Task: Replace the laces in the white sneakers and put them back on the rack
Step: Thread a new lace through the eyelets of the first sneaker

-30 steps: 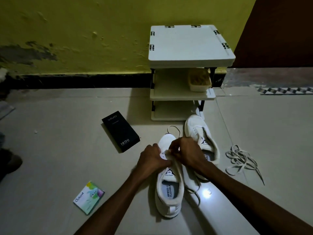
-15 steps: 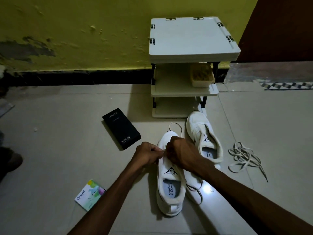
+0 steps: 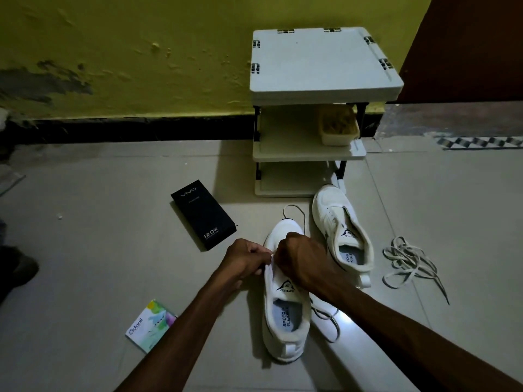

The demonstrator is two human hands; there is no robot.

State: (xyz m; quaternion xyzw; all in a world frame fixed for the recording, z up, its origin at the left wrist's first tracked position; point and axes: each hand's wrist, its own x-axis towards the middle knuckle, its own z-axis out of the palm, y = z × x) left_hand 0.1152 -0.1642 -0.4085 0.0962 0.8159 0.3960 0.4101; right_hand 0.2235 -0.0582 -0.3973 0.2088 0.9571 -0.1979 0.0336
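Midway at best, judging by the shoes. Nearest: near sneaker (image 3: 285, 321) on the floor, left hand (image 3: 244, 257) and right hand (image 3: 300, 258) both curled, pinching its lace (image 3: 293, 205) over the eyelets. Farther right: second sneaker (image 3: 339, 230) unlaced, loose laces (image 3: 407, 261) beside. Farthest: rack (image 3: 325, 63), holding neither shoe yet.

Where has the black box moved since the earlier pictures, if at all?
No. The black box lies in the same spot on the floor, left of the rack and nearer the camera, angled as before.

Pale tiled floor (image 3: 113, 278) under rack (image 3: 322, 66), white sneakers (image 3: 285, 329), black box (image 3: 203, 215), loose laces (image 3: 407, 264), possibly an air-freshener packet (image 3: 150, 325).
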